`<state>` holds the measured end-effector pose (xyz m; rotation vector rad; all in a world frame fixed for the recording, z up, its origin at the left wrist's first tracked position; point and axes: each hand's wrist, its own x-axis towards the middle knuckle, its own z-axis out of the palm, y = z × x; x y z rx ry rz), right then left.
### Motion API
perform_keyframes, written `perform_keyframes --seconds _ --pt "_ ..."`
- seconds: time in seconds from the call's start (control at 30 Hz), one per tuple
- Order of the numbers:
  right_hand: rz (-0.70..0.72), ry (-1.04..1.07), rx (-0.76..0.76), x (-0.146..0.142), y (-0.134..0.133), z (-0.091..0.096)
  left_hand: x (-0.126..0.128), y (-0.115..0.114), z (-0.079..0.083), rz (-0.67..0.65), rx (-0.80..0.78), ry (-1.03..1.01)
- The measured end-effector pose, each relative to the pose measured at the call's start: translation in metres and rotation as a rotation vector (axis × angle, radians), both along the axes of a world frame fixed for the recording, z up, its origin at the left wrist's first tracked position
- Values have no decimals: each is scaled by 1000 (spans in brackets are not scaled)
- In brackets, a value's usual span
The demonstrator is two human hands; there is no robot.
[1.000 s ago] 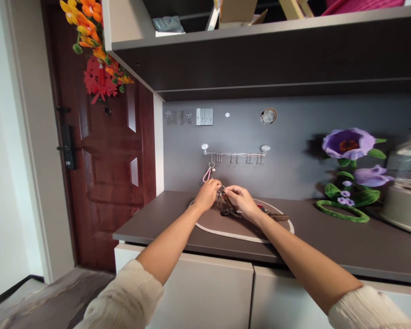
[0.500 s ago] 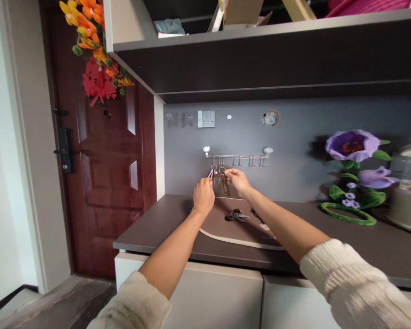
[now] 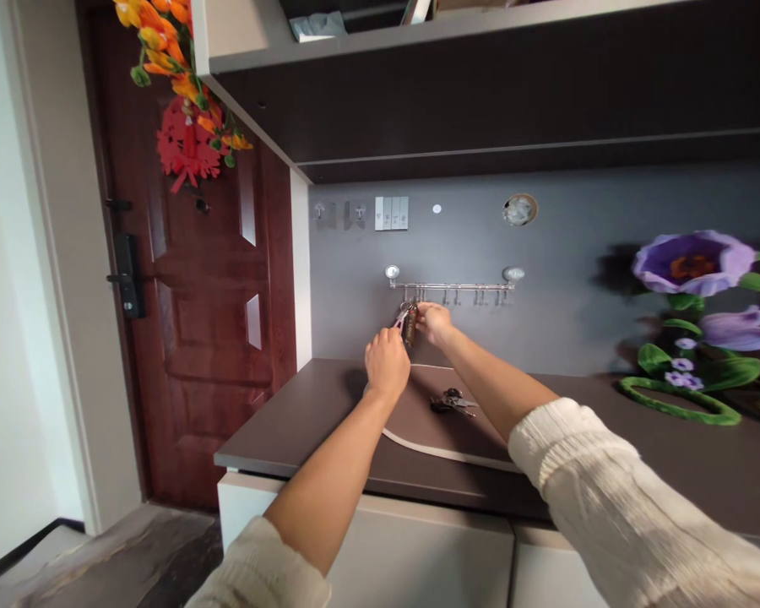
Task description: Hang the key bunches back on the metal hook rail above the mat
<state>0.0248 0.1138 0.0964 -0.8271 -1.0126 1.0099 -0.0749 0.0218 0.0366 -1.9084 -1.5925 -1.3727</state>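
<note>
A silver hook rail [image 3: 475,287] is fixed to the grey wall. Under its left end, my left hand [image 3: 388,361] pinches a keychain with a pinkish strip [image 3: 400,319]. Close beside it, my right hand [image 3: 435,323] is closed on a second bunch of keys, from which a dark brown lettered tag [image 3: 410,328] dangles. The two bunches overlap just below the leftmost hooks. Whether either ring sits on a hook is too small to tell. On a brown mat [image 3: 418,437] edged in white below my hands lies another bunch of keys [image 3: 453,402] with a black fob.
An overhead cabinet [image 3: 481,93] juts out above the dark counter [image 3: 291,414]. Purple fabric flowers [image 3: 697,266] with a green looped base stand at the right. To the left is a dark red door [image 3: 209,312] with orange flowers [image 3: 165,51] hanging before it.
My right hand has moved left along the rail, bringing the brown tag against the keychain in my left hand. The view has shifted slightly, and the cabinet's contents show less.
</note>
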Motion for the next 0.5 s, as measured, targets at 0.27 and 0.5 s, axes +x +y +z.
perform_keyframes --seconds 0.27,0.5 --pt "47 104 -53 -7 9 1 1 1 0 -22 20 -17" --pt "-35 -17 -46 -3 19 -10 0 2 -1 -19 18 -2"
